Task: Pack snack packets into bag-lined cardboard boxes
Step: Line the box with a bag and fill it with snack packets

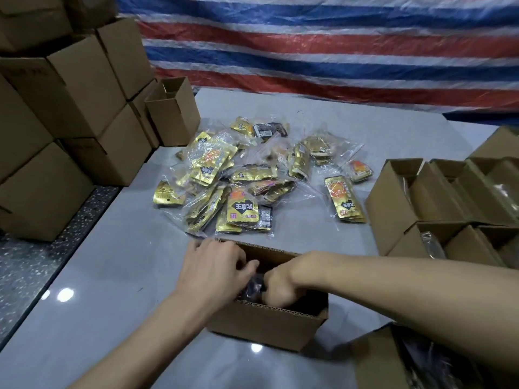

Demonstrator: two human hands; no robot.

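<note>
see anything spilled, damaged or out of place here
Nothing looks damaged or spilled. The packets lie in a jumbled heap on the table, with one bundle apart on the right.

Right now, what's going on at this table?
A person has both hands in an open box at the near edge of the table. The right hand grips what looks like a dark packet inside; the left hand curls its fingers in beside it, their hold hidden. A pile of gold packets in clear bags lies behind the box, with more open boxes to the right.
</note>
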